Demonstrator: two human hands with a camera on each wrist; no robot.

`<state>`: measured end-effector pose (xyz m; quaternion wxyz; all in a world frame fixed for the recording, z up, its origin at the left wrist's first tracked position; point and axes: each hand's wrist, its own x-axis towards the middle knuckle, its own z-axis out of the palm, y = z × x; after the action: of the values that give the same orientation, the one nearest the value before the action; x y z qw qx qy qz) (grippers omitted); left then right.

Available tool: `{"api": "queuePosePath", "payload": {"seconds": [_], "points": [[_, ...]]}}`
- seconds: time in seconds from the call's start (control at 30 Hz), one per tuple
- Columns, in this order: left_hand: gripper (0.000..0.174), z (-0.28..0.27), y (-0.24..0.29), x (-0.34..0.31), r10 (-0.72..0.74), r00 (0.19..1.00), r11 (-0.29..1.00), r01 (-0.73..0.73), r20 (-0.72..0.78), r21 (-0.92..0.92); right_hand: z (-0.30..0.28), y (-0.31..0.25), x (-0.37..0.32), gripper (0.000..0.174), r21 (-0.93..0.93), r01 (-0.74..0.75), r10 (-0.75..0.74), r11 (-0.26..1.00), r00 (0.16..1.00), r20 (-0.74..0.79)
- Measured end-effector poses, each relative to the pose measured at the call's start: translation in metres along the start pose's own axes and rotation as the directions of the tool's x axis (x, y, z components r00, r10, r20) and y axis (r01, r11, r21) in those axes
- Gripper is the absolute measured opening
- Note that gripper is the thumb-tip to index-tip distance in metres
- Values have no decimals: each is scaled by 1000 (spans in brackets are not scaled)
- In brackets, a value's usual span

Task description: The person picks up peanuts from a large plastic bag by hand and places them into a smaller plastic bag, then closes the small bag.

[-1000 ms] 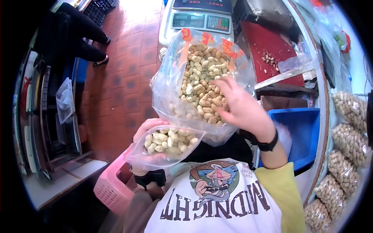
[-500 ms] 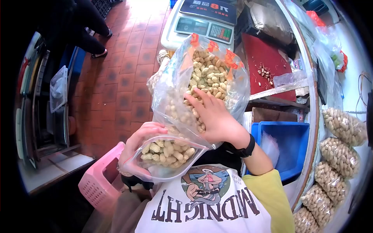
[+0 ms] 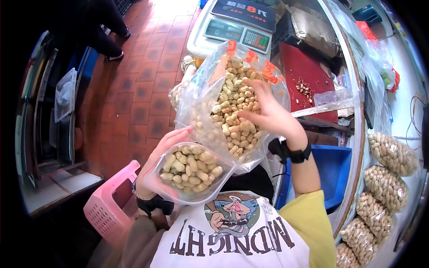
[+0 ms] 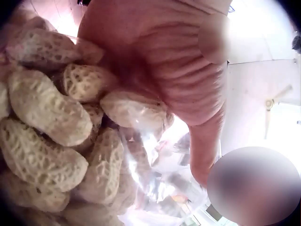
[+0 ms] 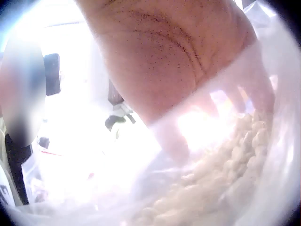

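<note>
A small clear zip bag (image 3: 190, 196) of peanuts lies in my left hand (image 3: 154, 163). The hand holds it from the left side, fingers along the upper edge and the thumb showing through the plastic below. In the left wrist view the peanuts (image 4: 49, 108) press against the film beside the palm (image 4: 164, 70). My right hand (image 3: 275, 111) is inside the mouth of a large clear plastic bag (image 3: 196, 114), over its peanuts (image 3: 241, 129), with thumb and fingers spread apart. The right wrist view shows the fingers through the bag's film, partly washed out by glare.
Behind the large bag stands a scale (image 3: 241, 31). A blue bin (image 3: 333, 169) is at my right, beyond it several filled peanut bags (image 3: 384, 187). Loose peanuts lie on a red surface (image 3: 317, 73). At my left is a pink plastic basket (image 3: 105, 210); another person's legs (image 3: 105, 44) show farther off.
My right hand first went down and left across the peanuts, then back up and right, its fingers now spread. The small bag shifted slightly in my left hand, whose fingers now look straighter.
</note>
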<state>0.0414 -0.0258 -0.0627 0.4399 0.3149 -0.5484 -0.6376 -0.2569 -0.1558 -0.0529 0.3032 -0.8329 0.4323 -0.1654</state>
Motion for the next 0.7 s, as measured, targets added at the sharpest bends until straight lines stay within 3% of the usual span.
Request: {"api": "queuePosePath", "payload": {"seconds": [0.07, 0.13, 0.17, 0.23, 0.33, 0.4, 0.5, 0.67, 0.7], "points": [[121, -2, -2, 1, 68, 997, 994, -70, 31, 80, -1, 13, 19, 77, 16, -7, 7, 1000, 1000, -5], [122, -3, -3, 3, 132, 990, 979, -139, 59, 149, -3, 14, 40, 79, -30, 23, -20, 999, 996, 85], [122, -4, -3, 4, 153, 986, 972, -162, 67, 171, -7, 7, 50, 78, -129, -100, 122, 987, 976, 181], [122, -6, -1, 3, 172, 983, 965, -181, 60, 188, -2, 13, 72, 85, -270, -125, 188, 955, 957, 222], [122, -9, 4, 0, 46, 996, 970, -64, 80, 236, 6, 21, 86, 91, -359, -94, 183, 929, 958, 221], [121, -1, 4, 0, -45, 999, 998, 46, -18, 48, 9, 25, 85, 95, -385, -66, 153, 921, 968, 200], [119, 0, 6, -1, -140, 990, 990, 139, -28, -24, 9, 22, 75, 95, -480, -28, 153, 877, 962, 224], [117, 1, 1, -5, -121, 992, 992, 120, -21, -51, 8, -3, 42, 87, -522, 37, 202, 852, 897, 393], [116, 2, 1, -6, -131, 991, 989, 129, -27, -68, 4, -9, 38, 87, -489, 146, 119, 860, 874, 470]]}}
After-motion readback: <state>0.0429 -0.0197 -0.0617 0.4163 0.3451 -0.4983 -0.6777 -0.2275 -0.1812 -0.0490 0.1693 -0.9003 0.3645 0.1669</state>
